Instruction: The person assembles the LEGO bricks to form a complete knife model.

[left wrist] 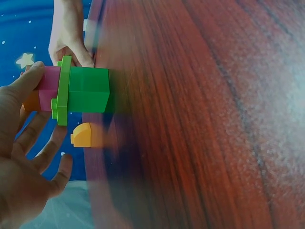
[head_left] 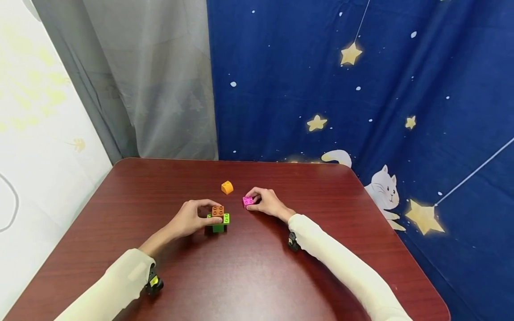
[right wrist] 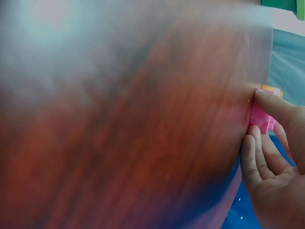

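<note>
To the right of the left hand (head_left: 190,220), which pinches an upright brick stack (head_left: 218,211), the right hand (head_left: 270,203) pinches a pink brick (head_left: 247,201), slightly farther out. Ahead of both hands, roughly between them, a yellow curved brick (head_left: 227,187) lies on the counter (head_left: 257,276).

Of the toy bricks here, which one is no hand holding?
The yellow brick with the curved side, standing by itself. The right hand pinches the separate pink brick, while the left hand grips the brick stack.
</note>
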Demonstrator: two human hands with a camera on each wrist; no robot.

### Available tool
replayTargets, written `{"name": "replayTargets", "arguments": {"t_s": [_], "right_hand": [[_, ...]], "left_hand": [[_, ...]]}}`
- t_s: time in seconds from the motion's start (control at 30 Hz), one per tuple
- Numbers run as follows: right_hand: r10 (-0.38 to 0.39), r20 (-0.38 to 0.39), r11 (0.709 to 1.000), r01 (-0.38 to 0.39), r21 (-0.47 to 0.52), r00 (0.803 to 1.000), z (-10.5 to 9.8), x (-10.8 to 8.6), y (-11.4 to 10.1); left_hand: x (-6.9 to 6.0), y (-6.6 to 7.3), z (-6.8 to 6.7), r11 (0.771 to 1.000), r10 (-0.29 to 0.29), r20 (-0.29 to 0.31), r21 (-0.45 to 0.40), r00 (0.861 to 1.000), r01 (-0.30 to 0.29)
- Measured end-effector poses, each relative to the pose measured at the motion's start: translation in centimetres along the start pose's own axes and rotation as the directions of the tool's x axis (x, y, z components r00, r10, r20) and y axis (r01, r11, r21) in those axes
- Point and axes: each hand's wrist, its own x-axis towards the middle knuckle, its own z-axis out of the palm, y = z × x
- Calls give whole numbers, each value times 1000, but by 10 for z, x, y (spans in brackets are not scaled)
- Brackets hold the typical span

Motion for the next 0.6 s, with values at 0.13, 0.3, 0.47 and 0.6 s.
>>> {"name": "replayTargets", "arguments": {"t_s": [0.13, 0.3, 0.47, 0.6], "right_hand": [[-6, 27, 1000, 6, 4, 1000, 2, -7, -6], [-26, 48, 999, 25, 21, 999, 4, -15, -12], [-48, 53, 998, 46, 38, 997, 6, -22, -17], [-78, 39, 995, 75, 63, 996, 6, -25, -22]], "left_hand": [[-1, 0, 0, 1000, -2, -4, 3, 1000, 2], [-1, 0, 1, 1000, -4, -4, -2, 1000, 4], [0, -1, 1, 1000, -2, -3, -5, 1000, 2], [1, -3, 2, 1000, 15, -13, -1, 1000, -15]]}}
